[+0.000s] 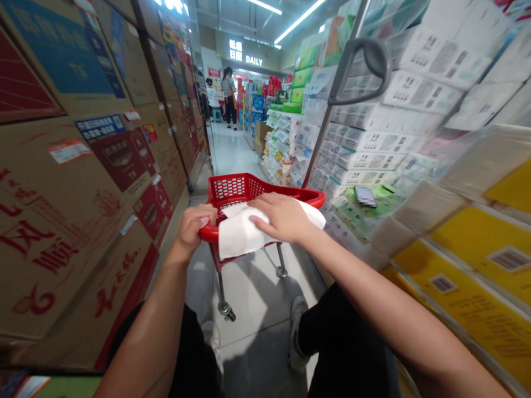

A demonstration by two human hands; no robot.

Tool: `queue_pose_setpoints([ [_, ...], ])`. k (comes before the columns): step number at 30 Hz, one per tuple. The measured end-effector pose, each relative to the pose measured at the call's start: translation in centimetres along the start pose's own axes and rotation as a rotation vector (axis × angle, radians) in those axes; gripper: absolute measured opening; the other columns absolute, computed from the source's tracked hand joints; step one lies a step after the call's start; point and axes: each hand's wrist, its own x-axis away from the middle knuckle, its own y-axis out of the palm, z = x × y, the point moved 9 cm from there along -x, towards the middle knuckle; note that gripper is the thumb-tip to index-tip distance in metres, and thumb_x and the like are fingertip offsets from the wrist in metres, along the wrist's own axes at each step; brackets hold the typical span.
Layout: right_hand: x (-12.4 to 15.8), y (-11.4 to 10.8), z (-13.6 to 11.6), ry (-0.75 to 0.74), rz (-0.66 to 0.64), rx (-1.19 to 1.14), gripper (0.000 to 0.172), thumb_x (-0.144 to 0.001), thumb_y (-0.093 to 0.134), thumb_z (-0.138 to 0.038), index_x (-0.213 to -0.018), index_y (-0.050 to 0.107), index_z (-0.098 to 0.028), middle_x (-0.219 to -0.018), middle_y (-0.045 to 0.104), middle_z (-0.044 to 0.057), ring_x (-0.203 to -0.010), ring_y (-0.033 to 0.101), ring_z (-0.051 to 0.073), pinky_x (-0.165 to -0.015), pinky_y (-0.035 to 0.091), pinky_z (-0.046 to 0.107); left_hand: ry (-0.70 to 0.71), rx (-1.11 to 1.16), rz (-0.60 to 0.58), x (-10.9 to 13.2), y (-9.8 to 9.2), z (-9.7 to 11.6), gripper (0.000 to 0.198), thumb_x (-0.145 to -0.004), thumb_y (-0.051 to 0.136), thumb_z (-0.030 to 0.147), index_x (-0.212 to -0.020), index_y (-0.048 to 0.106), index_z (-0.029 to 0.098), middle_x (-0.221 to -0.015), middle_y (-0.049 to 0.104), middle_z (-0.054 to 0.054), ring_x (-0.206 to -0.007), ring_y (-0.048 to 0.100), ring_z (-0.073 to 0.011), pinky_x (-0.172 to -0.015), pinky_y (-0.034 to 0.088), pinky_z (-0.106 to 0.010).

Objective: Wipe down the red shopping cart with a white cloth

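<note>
A red plastic shopping cart on small wheels stands in a narrow aisle right in front of me. My left hand grips its near rim at the left corner. A white cloth is draped over that same rim, and my right hand lies flat on top of it, fingers spread and pointing left. My knees in dark shorts show at the bottom, either side of the cart's legs.
Stacked brown cartons wall the left side. Packs of tissue and paper goods fill the right shelves, with yellow boxes lower down. A grey handle hangs at upper right. People stand far down the aisle.
</note>
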Motion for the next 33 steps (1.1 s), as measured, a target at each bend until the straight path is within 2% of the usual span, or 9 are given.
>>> queue_pose_setpoints([
  [3, 1.5, -0.5, 4.0, 0.127, -0.020, 0.022, 0.043, -0.105, 0.031, -0.046, -0.123, 0.061, -0.021, -0.114, 0.067, 0.010, -0.106, 0.060, 0.025, -0.092, 0.042, 0.037, -0.014, -0.018, 0.005, 0.3, -0.5, -0.3, 0.043, -0.085, 0.031, 0.047, -0.049, 0.038, 0.024, -0.049, 0.047, -0.005, -0.054, 0.046, -0.0197, -0.065, 0.041, -0.040],
  [6, 2.1, -0.6, 5.8, 0.235, -0.038, 0.070, 0.041, -0.104, 0.031, -0.043, -0.120, 0.061, -0.021, -0.112, 0.067, 0.009, -0.105, 0.061, 0.025, -0.091, 0.043, 0.036, -0.001, -0.126, 0.044, 0.2, -1.4, 1.9, 0.042, -0.089, 0.033, 0.040, -0.055, 0.051, 0.022, -0.063, 0.063, -0.007, -0.068, 0.058, -0.0213, -0.075, 0.046, -0.040],
  [9, 1.5, -0.3, 5.0, 0.311, -0.050, 0.124, 0.040, -0.104, 0.031, -0.043, -0.117, 0.062, -0.021, -0.110, 0.067, 0.010, -0.107, 0.060, 0.026, -0.091, 0.042, 0.036, -0.021, -0.479, -0.035, -0.4, -0.7, 5.7, 0.034, -0.089, 0.041, 0.035, -0.074, 0.068, 0.021, -0.086, 0.074, -0.006, -0.086, 0.064, -0.0228, -0.085, 0.046, -0.038],
  [12, 0.4, 0.2, 3.0, 0.369, -0.061, 0.170, 0.044, -0.104, 0.029, -0.046, -0.115, 0.062, -0.019, -0.110, 0.067, 0.011, -0.107, 0.058, 0.027, -0.091, 0.041, 0.036, -0.188, -0.846, -0.142, -0.9, 1.0, 7.9, 0.035, -0.089, 0.040, 0.035, -0.086, 0.072, 0.021, -0.091, 0.075, -0.008, -0.088, 0.066, -0.0262, -0.075, 0.044, -0.037],
  [17, -0.7, 0.4, 1.2, 0.336, -0.094, 0.173, 0.046, -0.104, 0.026, -0.048, -0.118, 0.060, -0.020, -0.114, 0.068, 0.011, -0.105, 0.060, 0.026, -0.087, 0.041, 0.034, -0.493, -1.165, -0.078, -0.2, 0.1, 6.6, 0.050, -0.093, 0.032, 0.045, -0.086, 0.074, 0.019, -0.077, 0.072, -0.014, -0.070, 0.064, -0.0291, -0.060, 0.033, -0.034],
  [24, 1.8, 0.4, 5.9, 0.449, -0.163, 0.227, 0.051, -0.104, 0.024, -0.044, -0.101, 0.068, -0.019, -0.102, 0.072, 0.011, -0.098, 0.065, 0.027, -0.081, 0.042, 0.035, -0.296, -1.172, -0.106, 0.2, -0.3, 5.4, 0.042, -0.093, 0.032, 0.037, -0.081, 0.068, 0.019, -0.081, 0.070, -0.011, -0.073, 0.062, -0.0261, -0.062, 0.028, -0.035],
  [26, 1.4, 0.4, 4.9, 0.386, -0.090, 0.191, 0.048, -0.105, 0.025, -0.041, -0.109, 0.067, -0.018, -0.108, 0.071, 0.011, -0.103, 0.063, 0.027, -0.086, 0.041, 0.036, -0.273, -1.181, -0.091, 0.1, 0.3, 5.7, 0.037, -0.091, 0.035, 0.035, -0.085, 0.068, 0.018, -0.080, 0.070, -0.011, -0.074, 0.062, -0.0268, -0.064, 0.030, -0.036],
  [30, -1.1, 1.1, -0.4, 0.203, 0.046, 0.094, 0.048, -0.104, 0.032, -0.045, -0.131, 0.058, -0.015, -0.127, 0.064, 0.013, -0.116, 0.057, 0.028, -0.099, 0.038, 0.039, -0.247, -1.181, -0.087, 0.0, 1.7, 5.6, 0.032, -0.083, 0.041, 0.033, -0.082, 0.068, 0.015, -0.079, 0.068, -0.014, -0.075, 0.062, -0.0299, -0.067, 0.034, -0.039],
  [33, -2.7, 1.9, -3.3, 0.132, 0.064, 0.055, 0.048, -0.104, 0.032, -0.046, -0.131, 0.057, -0.015, -0.128, 0.064, 0.014, -0.115, 0.056, 0.029, -0.100, 0.037, 0.041, -0.245, -1.184, -0.072, 0.1, 1.6, 5.3, 0.036, -0.082, 0.041, 0.035, -0.079, 0.068, 0.012, -0.078, 0.068, -0.017, -0.075, 0.062, -0.0311, -0.069, 0.037, -0.041],
])
